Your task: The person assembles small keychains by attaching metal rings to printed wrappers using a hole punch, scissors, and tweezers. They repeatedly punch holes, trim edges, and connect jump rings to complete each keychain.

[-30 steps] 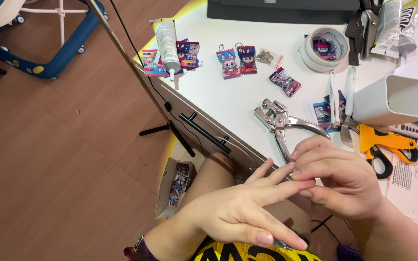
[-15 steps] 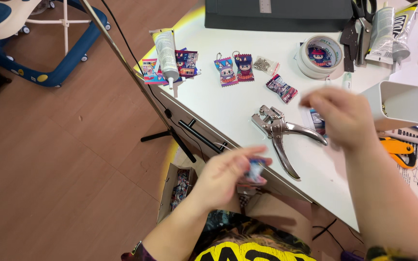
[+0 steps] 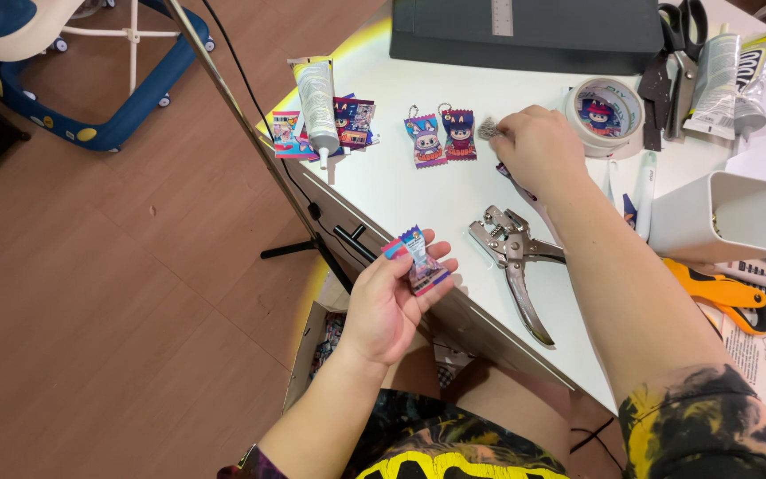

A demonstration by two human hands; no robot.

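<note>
Head view: left hand [image 3: 389, 306] grips a small colourful packet [image 3: 417, 259] off the surface's [image 3: 418, 191] front edge, long axis tilted up-left to down-right. Right hand [image 3: 538, 146] is curled over a little silvery bit [image 3: 488, 129] beside two hanging packets [image 3: 443, 136]. Metal punch pliers [image 3: 514, 257] lie between the hands; a white cup [image 3: 729, 217] crowds the right, with bare surface mid-left.

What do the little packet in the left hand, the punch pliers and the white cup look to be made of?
The packet in the left hand looks like glossy printed plastic film: bright colours, crimped end. The punch pliers look like bare metal, silvery with dull shine. The white cup looks like matte moulded plastic, smooth with an even rim, though coated metal is possible.
</note>
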